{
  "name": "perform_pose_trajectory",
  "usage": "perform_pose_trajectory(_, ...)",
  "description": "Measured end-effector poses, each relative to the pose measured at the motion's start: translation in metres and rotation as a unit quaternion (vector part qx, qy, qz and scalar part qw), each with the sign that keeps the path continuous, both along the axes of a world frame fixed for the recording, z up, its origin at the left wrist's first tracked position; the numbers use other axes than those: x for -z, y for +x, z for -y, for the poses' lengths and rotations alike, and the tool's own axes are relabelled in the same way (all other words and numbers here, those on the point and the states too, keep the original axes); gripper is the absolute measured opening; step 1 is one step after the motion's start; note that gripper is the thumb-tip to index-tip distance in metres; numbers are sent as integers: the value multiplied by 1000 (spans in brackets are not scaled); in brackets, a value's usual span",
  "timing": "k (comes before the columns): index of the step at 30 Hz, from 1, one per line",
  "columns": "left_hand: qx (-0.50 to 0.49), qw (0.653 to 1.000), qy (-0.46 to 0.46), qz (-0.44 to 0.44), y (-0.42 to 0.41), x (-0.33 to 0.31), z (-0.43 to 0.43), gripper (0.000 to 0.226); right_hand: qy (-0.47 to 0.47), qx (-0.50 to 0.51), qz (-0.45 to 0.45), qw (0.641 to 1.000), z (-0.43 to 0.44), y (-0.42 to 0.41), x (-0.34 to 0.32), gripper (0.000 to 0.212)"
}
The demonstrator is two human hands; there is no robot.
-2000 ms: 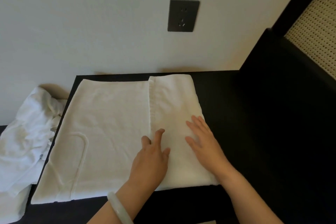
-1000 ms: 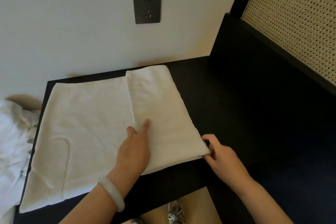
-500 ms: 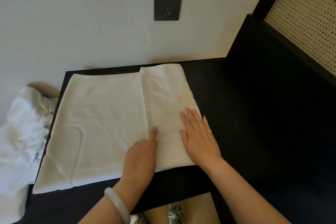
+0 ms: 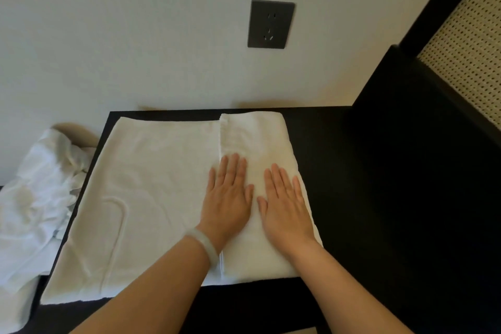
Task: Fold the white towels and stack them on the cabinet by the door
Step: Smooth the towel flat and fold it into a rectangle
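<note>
White towel (image 4: 151, 184) lies spread flat on the black cabinet top (image 4: 328, 149), its far edge close to the wall (image 4: 108, 35) and its near edge just short of the cabinet's front. Its right part is folded over onto itself, making a thicker strip along the right side; the free edge of that fold runs straight from far to near across the cloth. The wider left part lies in a thinner layer, with a raised seam curving in a loop near the front left corner. The 2 hands rest side by side on the folded strip, palms down. The left hand (image 4: 229, 198) lies over the fold's free edge, fingers straight and close together, grasping nothing. The right hand (image 4: 287, 206) lies flat just beside it, nearer the towel's right border, fingers likewise straight and released. A pale bangle (image 4: 207, 245) circles the left wrist. Left of the cabinet, touching its side, sits a crumpled heap of white cloth (image 4: 35, 198). On the wall above the towel is 1 dark socket plate (image 4: 271, 24). To the right stands a taller black piece with a woven cane panel (image 4: 466, 43) behind it.
</note>
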State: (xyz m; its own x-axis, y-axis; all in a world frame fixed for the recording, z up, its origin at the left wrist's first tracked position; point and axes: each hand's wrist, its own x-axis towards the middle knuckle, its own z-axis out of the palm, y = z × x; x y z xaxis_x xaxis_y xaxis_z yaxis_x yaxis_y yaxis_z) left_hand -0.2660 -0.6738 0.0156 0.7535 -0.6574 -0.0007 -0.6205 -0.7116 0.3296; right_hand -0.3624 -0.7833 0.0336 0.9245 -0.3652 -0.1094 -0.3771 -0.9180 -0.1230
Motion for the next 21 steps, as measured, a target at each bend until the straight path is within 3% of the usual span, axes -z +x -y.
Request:
perform_pose_trajectory(3, 7, 999, -34, 5, 0, 5, -2, 68, 6, 12, 8, 1000, 1, 12, -15, 73)
perform_pose_trajectory(6, 12, 998, -53, 7, 0, 7, -2, 66, -48, -20, 73, 996, 8, 31, -20, 62)
perform_pose_trajectory(8, 14, 998, -63, 17, 0, 9, -3, 65, -42, -59, 39, 997, 19, 36, -13, 71)
perform_pose_trajectory(11, 9, 998, -50, 29, -1, 8, -4, 62, -11, -38, -9, 999, 29, 38, -10, 81)
perform_pose_trajectory(16, 12, 999, -9, 40, -2, 4, -2, 59, -25, -23, 13, 999, 34, 61, -37, 64)
perform_pose_trajectory(19, 20, 996, 31, 82, 5, -20, 11, 80, -56, -45, 76, 995, 48, 86, -35, 62)
perform_pose_trajectory(21, 4, 996, 19, 93, 22, -38, 30, 84, -39, -34, 51, 997, 53, 94, -22, 60)
